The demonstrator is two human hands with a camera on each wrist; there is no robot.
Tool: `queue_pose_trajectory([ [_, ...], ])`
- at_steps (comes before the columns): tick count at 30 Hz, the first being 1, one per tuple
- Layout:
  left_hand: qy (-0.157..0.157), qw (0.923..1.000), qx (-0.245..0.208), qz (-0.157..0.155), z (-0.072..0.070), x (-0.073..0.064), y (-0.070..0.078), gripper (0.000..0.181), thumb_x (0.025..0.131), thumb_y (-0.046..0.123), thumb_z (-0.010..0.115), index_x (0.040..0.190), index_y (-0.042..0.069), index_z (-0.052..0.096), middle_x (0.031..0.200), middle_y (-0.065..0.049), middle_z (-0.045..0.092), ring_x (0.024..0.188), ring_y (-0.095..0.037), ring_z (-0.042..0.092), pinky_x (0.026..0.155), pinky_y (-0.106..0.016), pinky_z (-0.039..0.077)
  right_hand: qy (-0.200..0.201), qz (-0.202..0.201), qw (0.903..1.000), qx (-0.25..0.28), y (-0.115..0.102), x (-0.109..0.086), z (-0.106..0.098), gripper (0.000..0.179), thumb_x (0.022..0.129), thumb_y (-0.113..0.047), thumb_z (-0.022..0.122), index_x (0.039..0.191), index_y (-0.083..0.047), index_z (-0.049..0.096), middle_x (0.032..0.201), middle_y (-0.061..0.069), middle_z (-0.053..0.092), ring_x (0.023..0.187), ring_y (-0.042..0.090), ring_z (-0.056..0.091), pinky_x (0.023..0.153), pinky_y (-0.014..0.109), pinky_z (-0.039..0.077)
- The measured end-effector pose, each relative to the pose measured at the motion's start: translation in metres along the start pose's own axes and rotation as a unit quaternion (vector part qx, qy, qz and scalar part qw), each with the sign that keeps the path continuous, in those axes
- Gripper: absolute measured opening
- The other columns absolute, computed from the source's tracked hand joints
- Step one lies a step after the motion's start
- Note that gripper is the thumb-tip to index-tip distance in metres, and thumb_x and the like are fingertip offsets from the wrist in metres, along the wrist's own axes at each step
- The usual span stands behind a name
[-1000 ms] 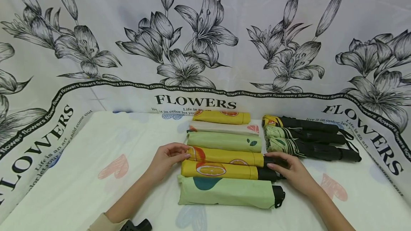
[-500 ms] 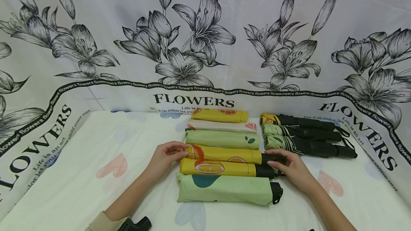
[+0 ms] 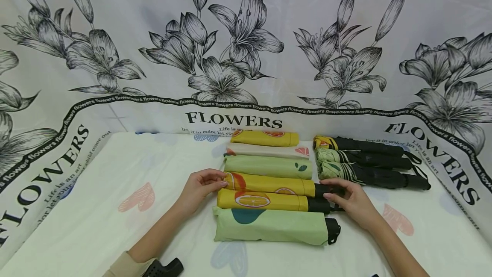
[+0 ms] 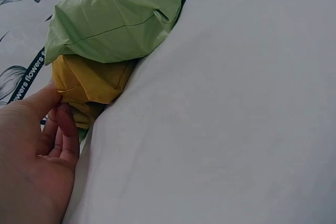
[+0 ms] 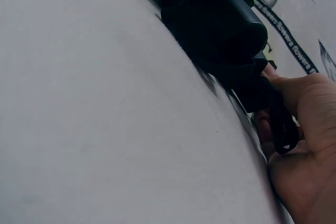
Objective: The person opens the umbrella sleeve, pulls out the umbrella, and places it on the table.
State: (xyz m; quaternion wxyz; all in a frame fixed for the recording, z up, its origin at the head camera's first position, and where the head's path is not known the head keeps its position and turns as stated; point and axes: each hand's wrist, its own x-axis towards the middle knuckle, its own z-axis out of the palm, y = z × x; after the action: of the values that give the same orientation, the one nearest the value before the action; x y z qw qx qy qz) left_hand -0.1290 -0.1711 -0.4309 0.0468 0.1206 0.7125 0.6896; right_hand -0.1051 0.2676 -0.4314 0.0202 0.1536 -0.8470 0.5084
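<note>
My left hand (image 3: 197, 189) pinches the left end of a yellow folded umbrella (image 3: 269, 184) with orange-slice prints. At its other end my right hand (image 3: 349, 200) holds the black handle between thumb and fingers. A second yellow umbrella (image 3: 265, 200) lies directly in front, and a light green umbrella (image 3: 284, 228) is nearest the person. In the left wrist view, thumb and fingertips meet at the yellow sleeve (image 4: 92, 80), below the green cloth (image 4: 110, 22). The right wrist view shows a dark strap loop (image 5: 286, 140) beside the fingers, which partly hide behind the handles.
Behind lie a green sleeve (image 3: 265, 166), a pale pink sleeve (image 3: 269, 151) and a yellow sleeve (image 3: 265, 139). Several black-wrapped umbrellas (image 3: 380, 176) are grouped at the right rear. A flower-print curtain (image 3: 292, 76) rises behind the white, heart-printed cloth (image 3: 173, 243).
The view shifts slightly with the head. Both hands stay at the two ends of the yellow umbrella, and the row of umbrellas keeps its arrangement.
</note>
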Motion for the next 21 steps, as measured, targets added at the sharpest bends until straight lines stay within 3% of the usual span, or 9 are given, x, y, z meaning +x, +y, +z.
queue_pose_trajectory([
  [4,0.004,1.0,0.002,-0.003,0.0004,-0.0001,-0.0007,0.025,0.095,-0.004,0.073,0.115,-0.018,0.067,0.085,0.007,0.069,0.077,-0.004,0.063,0.074,-0.019,0.057,0.003,-0.001,1.0,-0.001,-0.0004,-0.0001,-0.0009,0.03,0.096,-0.006,0.077,0.125,0.0,0.073,0.113,-0.011,0.07,0.09,0.001,0.059,0.071,0.02,0.052],
  [10,0.002,1.0,0.004,-0.004,0.0,0.0001,-0.0004,0.027,0.095,-0.005,0.073,0.116,-0.019,0.066,0.084,0.007,0.069,0.076,-0.004,0.063,0.074,-0.018,0.056,0.011,-0.014,0.9995,0.027,0.0003,-0.0012,-0.0012,0.03,0.095,0.0,0.076,0.124,0.004,0.072,0.116,-0.014,0.071,0.097,0.0,0.061,0.076,0.017,0.053],
  [16,0.0,1.0,0.005,-0.007,0.0006,-0.0002,0.0012,0.026,0.095,-0.005,0.073,0.116,-0.019,0.066,0.086,0.007,0.069,0.078,-0.004,0.063,0.075,-0.018,0.056,0.016,-0.023,0.9988,0.039,0.0016,-0.002,-0.0014,0.03,0.094,0.004,0.075,0.123,0.006,0.071,0.115,-0.02,0.07,0.087,0.001,0.058,0.065,0.02,0.05],
  [21,-0.001,0.9999,0.01,-0.011,0.0006,0.0001,0.0011,0.026,0.095,-0.004,0.073,0.116,-0.018,0.067,0.085,0.005,0.068,0.078,-0.005,0.063,0.074,-0.018,0.055,0.009,-0.008,0.999,0.042,-0.0007,-0.0018,-0.0027,0.03,0.095,0.002,0.074,0.124,0.007,0.07,0.113,-0.018,0.069,0.086,0.002,0.059,0.066,0.021,0.051],
])
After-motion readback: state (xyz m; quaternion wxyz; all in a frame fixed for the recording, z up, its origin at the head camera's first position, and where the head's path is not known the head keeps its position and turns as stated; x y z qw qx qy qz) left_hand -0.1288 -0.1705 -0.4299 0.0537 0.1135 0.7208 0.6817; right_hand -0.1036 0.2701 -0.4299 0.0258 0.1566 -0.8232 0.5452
